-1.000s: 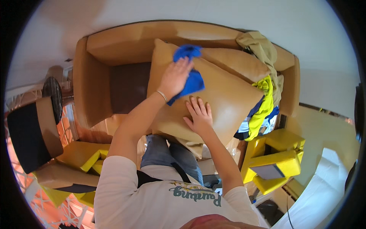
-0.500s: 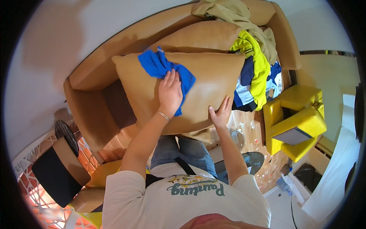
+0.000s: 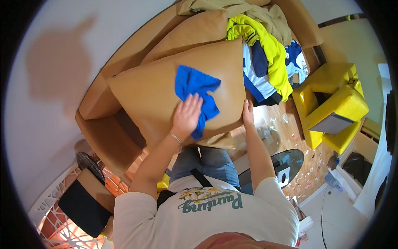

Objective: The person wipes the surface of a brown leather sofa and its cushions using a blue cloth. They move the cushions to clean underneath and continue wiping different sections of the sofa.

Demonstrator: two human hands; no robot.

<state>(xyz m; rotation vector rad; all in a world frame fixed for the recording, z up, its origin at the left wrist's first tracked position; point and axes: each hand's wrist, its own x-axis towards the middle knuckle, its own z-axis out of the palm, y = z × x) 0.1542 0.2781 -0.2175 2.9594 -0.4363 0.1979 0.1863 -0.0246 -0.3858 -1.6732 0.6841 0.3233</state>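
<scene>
A large tan cushion point(image 3: 143, 97) lies tilted across the sofa in front of me. On its face is a crumpled blue cloth point(image 3: 198, 83). My left hand point(image 3: 187, 114) lies flat on the cloth's lower left part, fingers stretched out and pressing it against the cushion. At the cushion's right edge my right hand point(image 3: 248, 113) holds the side, its fingers pointing away from me and partly hidden by the edge. Behind the large cushion leans a second tan cushion point(image 3: 186, 35).
The tan sofa point(image 3: 105, 143) curves around the cushions. To the right lies a pile of clothes, with a bright yellow garment point(image 3: 275, 62) and a beige cloth point(image 3: 265, 20). A yellow chair point(image 3: 336, 106) stands farther right. Scraps litter the wooden floor point(image 3: 309, 168). A dark seat point(image 3: 81, 203) is at lower left.
The cushion has turned, its right side rising away from me. My left hand and the cloth have shifted lower on its face. My right hand has gone from the cushion's face to its right edge.
</scene>
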